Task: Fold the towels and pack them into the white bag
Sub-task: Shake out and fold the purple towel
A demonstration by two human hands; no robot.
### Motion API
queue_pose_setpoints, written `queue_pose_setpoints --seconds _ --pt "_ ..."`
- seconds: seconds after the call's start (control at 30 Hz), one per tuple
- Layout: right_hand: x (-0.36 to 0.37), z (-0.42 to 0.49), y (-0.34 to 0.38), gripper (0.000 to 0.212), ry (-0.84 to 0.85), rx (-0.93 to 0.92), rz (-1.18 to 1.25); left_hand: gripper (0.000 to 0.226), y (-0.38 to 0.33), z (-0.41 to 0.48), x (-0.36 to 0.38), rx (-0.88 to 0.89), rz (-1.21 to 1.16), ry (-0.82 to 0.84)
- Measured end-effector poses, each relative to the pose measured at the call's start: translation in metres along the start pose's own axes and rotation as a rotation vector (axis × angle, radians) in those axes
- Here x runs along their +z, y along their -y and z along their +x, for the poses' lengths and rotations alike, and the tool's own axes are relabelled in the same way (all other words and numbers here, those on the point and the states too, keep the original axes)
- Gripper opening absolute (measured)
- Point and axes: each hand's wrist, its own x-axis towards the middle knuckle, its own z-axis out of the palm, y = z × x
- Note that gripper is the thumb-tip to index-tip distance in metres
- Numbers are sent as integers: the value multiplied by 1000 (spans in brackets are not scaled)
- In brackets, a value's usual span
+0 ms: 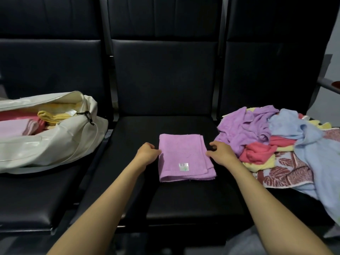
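A folded purple towel [184, 155] with a small barcode label lies flat on the middle black seat. My left hand [147, 152] pinches its left edge, fingers curled. At the towel's right edge is my right hand [219, 151], fingers curled and touching the cloth. The white bag [55, 144] lies open on the left seat, holding folded pink, red and yellow towels [46, 116]. A heap of unfolded towels [276, 137] in purple, blue, red, yellow and a leaf pattern covers the right seat.
Three black padded seats [184, 199] stand in a row with tall backrests behind. A gap separates each seat. A grey armrest [329, 85] juts out at the far right. The heap hangs over the right seat's front edge.
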Motion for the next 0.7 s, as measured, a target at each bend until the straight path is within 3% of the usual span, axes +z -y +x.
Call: queue_pose_setpoints --seconds 0.1,0.23,0.33,0.4,0.5,0.6,0.7 --pt "-3 -2 1 40 -28 31 -15 21 1 2 6 -43 6 26" --pt "11 -8 11 33 64 72 -106 27 0 7 13 -65 -52 57" --pt "19 -5 16 46 62 147 -68 38 -2 8 16 -99 -119 87" --pt "23 -2 19 62 47 193 -66 35 -3 8 17 -88 -109 95" --pt "24 0 27 65 71 225 -98 31 -4 9 16 -84 -100 100" --pt "17 1 31 62 118 249 30 33 -8 6 12 -69 -162 124" --pt "8 4 28 56 127 246 438 31 -11 5 5 -25 -223 134"
